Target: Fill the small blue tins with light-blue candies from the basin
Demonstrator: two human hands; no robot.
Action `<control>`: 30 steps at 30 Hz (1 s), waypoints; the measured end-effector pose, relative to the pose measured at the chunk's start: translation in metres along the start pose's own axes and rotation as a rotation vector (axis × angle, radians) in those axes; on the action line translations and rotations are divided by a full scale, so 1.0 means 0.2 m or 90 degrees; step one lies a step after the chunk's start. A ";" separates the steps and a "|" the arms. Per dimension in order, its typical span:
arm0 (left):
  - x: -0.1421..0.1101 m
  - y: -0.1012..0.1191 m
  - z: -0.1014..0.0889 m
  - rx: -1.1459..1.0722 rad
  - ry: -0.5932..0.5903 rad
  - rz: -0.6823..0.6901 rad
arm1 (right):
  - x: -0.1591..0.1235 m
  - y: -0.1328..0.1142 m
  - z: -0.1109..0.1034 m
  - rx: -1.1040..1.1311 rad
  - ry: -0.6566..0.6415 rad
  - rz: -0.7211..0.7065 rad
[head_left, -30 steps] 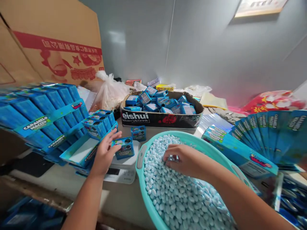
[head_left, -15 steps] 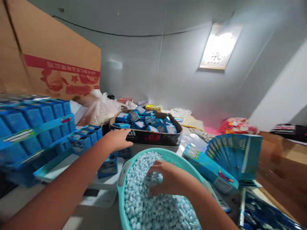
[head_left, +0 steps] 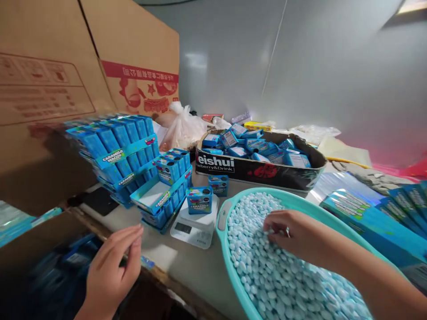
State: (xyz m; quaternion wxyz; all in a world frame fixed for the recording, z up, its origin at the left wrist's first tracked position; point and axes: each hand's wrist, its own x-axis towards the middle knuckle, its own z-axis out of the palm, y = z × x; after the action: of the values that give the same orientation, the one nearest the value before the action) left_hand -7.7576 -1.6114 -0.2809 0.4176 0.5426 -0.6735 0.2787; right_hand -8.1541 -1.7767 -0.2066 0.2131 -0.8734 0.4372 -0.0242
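My right hand (head_left: 290, 229) is down in the turquoise basin (head_left: 224, 249), its fingers curled and closed at the surface of the pale blue candies (head_left: 253, 266). Its fingertips are partly hidden among them. To the left, my left hand (head_left: 115, 262) hovers over the table's front edge, fingers stretched out, with nothing visible in it. Between the hands a white kitchen scale (head_left: 196, 238) carries a small blue candy box (head_left: 199, 201). Another small box (head_left: 219, 184) stands just behind the scale.
Blue display trays (head_left: 123, 155) of candy boxes are stacked at left, beside a partly filled tray (head_left: 151, 195). A black carton (head_left: 253, 175) of loose boxes stands behind the basin. Flat blue packaging (head_left: 373, 226) lies right. A carton (head_left: 20, 249) sits below the table edge.
The view has swung left and down. My left hand has moved from near the black carton back to the table's front edge. My right hand's fingers have closed among the candies.
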 end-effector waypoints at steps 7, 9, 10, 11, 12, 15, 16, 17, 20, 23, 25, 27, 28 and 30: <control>0.24 0.23 0.22 -0.094 0.040 0.026 | -0.01 0.03 -0.03 0.048 0.034 -0.013; 0.31 0.28 0.33 -0.098 -0.016 -0.044 | -0.02 0.01 -0.04 0.066 0.051 0.005; 0.34 0.30 0.38 -0.106 -0.046 -0.087 | -0.02 0.00 -0.04 0.072 0.058 0.019; 0.37 0.31 0.42 -0.116 -0.077 -0.118 | -0.02 0.00 -0.04 0.074 0.070 0.034; 0.39 0.30 0.46 -0.123 -0.100 -0.132 | -0.02 -0.01 -0.05 0.072 0.089 0.049; 0.44 0.23 0.56 -0.114 -0.153 -0.148 | 0.00 -0.02 -0.06 0.052 0.160 0.072; 0.45 0.20 0.59 -0.121 -0.197 -0.178 | 0.01 -0.01 -0.07 0.055 0.181 0.071; 0.46 0.16 0.62 -0.138 -0.249 -0.227 | 0.02 0.00 -0.07 0.073 0.202 0.064; 0.52 0.14 0.65 -0.206 -0.357 -0.347 | 0.07 0.03 -0.05 0.245 0.303 0.084; 0.65 0.26 0.62 -0.242 -0.275 -0.213 | 0.12 0.02 -0.01 0.594 0.357 0.145; 0.74 0.40 0.60 -0.239 -0.228 -0.011 | 0.14 -0.01 0.00 0.799 0.322 0.168; 0.82 0.54 0.63 -0.211 -0.197 0.170 | 0.15 -0.06 0.00 1.000 0.250 0.165; 0.85 0.59 0.66 -0.194 -0.166 0.240 | 0.15 -0.07 0.00 1.092 0.225 0.165; 0.88 0.67 0.73 -0.155 -0.117 0.350 | 0.14 -0.09 -0.02 1.232 0.221 0.184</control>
State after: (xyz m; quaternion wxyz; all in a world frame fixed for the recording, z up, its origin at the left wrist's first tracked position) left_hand -7.9360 -1.7864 -0.1907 0.3259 0.3092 -0.8583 0.2481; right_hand -8.1234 -1.7899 -0.2002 0.7680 -0.2454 0.3566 -0.4720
